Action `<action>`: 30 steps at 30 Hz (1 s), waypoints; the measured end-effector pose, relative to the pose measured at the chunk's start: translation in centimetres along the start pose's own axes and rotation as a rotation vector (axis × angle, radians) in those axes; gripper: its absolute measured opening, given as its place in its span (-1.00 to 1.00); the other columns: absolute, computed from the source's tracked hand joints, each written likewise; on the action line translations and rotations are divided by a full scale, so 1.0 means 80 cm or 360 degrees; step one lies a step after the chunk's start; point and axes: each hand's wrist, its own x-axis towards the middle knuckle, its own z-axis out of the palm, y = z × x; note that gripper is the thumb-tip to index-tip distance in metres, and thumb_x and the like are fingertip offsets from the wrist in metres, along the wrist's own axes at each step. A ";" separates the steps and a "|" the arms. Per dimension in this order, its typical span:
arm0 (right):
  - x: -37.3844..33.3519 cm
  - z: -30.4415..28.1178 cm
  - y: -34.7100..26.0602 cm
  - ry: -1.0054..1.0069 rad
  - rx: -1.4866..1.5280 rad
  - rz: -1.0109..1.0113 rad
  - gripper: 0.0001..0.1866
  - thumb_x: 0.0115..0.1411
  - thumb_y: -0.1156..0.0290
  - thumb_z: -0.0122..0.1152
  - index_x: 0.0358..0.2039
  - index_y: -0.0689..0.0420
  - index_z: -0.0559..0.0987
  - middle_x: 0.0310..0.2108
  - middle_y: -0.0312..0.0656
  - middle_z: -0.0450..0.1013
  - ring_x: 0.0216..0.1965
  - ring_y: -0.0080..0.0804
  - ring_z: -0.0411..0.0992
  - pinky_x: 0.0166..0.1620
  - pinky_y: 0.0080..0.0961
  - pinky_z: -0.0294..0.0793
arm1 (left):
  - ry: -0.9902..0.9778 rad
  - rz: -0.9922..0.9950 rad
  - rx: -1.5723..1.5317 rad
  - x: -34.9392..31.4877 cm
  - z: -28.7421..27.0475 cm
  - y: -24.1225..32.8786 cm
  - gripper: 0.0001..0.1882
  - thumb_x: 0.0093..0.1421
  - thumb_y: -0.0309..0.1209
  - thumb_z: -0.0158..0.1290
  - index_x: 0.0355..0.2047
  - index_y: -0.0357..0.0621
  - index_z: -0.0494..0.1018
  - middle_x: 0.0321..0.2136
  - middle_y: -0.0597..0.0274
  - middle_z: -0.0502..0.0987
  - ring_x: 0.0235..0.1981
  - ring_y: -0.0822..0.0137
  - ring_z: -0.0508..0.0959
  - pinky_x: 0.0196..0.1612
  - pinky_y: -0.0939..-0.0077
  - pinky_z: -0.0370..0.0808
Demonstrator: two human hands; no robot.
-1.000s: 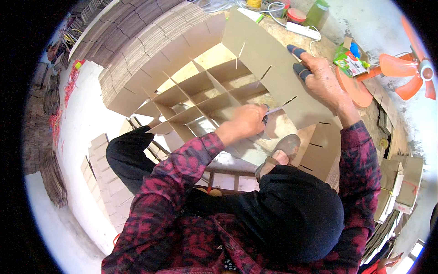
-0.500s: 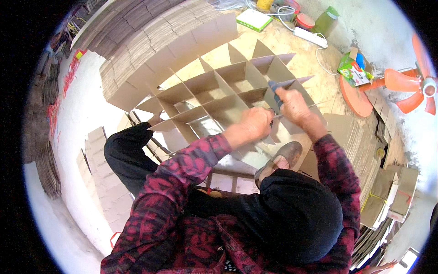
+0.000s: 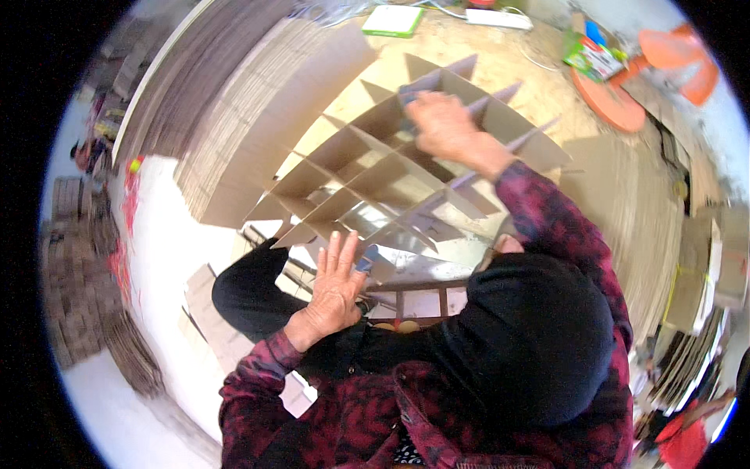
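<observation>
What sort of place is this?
Probably a cardboard packaging workshop: a tan cardboard divider grid, a long row of stacked brown cardboard sheets, and a tan cardboard stack at right.

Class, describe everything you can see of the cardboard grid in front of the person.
The cardboard grid is pale brown, with thin, stiff-looking strips standing on edge and crossing to form an open lattice with four-sided openings. Several strip ends jut out around its outside. The openings face upward; any slight tilt is hard to judge. It is right of a cardboard stack. The right hand appears to touch its far part; the left hand is at its near edge, contact unclear.
</observation>
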 end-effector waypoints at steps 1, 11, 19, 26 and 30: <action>-0.004 0.014 -0.008 0.0003 0.0076 0.0002 -0.64 -0.12 0.56 0.10 -0.22 0.24 0.45 -0.27 0.05 0.39 -0.17 0.02 0.38 -0.11 -0.08 0.40 | 0.0060 -0.0037 0.0103 0.011 0.014 -0.003 -0.14 -0.38 -0.53 0.20 0.11 -0.18 0.32 0.32 -0.24 -0.18 0.34 -0.33 -0.20 0.25 -0.32 -0.06; -0.228 -0.033 0.004 0.0729 0.0376 -0.0176 -0.71 -0.01 0.50 0.15 -0.23 0.29 0.47 -0.04 0.08 0.42 -0.05 0.03 0.41 -0.01 -0.17 0.41 | 0.0409 -0.0037 0.0122 0.153 0.002 -0.050 -0.88 0.00 -0.44 0.12 -0.44 -0.12 0.42 -0.44 0.10 0.49 -0.38 0.04 0.52 -0.30 0.15 0.45; -0.485 0.064 0.003 0.0061 -0.0030 0.1613 -0.56 0.09 0.50 0.07 0.03 0.27 0.41 0.03 0.04 0.38 0.07 -0.04 0.31 0.13 -0.19 0.26 | 0.1213 -0.0246 0.0309 0.019 -0.136 -0.076 -0.85 -0.09 -0.55 0.09 -0.49 -0.12 0.36 -0.53 0.05 0.45 -0.47 -0.02 0.51 -0.48 0.14 0.43; -0.498 0.072 0.013 0.0145 0.0068 0.1659 -0.57 0.13 0.47 0.08 0.04 0.28 0.39 0.00 0.01 0.39 0.02 -0.11 0.33 0.09 -0.23 0.30 | 0.1924 -0.1171 0.0387 -0.241 -0.139 -0.148 -0.53 0.07 -0.45 0.22 -0.01 -0.25 0.35 -0.31 -0.05 0.57 -0.28 0.18 0.61 -0.26 0.38 0.53; -0.500 0.066 0.029 0.0246 0.0131 0.1710 -0.58 0.16 0.45 0.08 0.04 0.28 0.39 -0.01 -0.01 0.39 0.00 -0.15 0.35 0.07 -0.25 0.33 | 0.2029 -0.1604 0.0088 -0.379 -0.033 -0.178 -0.48 0.06 -0.41 0.23 0.03 -0.28 0.36 -0.25 -0.07 0.57 -0.25 0.22 0.58 -0.19 0.39 0.50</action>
